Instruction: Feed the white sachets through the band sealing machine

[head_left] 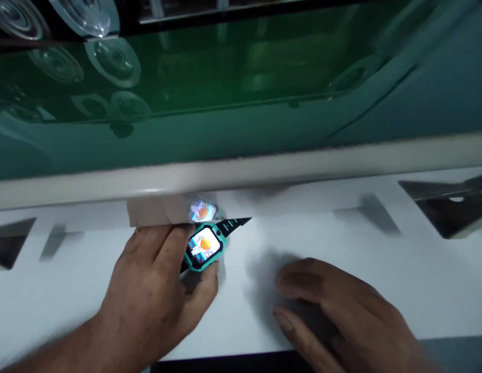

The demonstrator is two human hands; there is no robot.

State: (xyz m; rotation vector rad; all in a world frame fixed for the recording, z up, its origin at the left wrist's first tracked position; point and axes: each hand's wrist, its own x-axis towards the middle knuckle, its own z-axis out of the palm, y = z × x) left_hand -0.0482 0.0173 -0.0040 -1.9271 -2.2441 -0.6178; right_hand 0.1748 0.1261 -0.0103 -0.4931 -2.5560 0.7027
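A smartwatch (pixel 204 247) with a turquoise case and a black strap lies at the back of the white shelf, its screen lit. My left hand (pixel 155 285) grips it, thumb at the lower edge of the case and fingers along the upper left side. One strap end points right, toward the upright panel; most of the other is hidden under the hand. To the right, my right hand (pixel 341 311) hovers over or rests on the shelf, thumb and fingers apart, with nothing between them.
The white shelf (pixel 241 311) ends at a near edge below. Behind it runs a pale rail (pixel 241 173) under a green reflective panel (pixel 225 98). Dark metal brackets stand at the left (pixel 10 243) and right (pixel 450 207). Round clear lenses (pixel 89 15) show at upper left.
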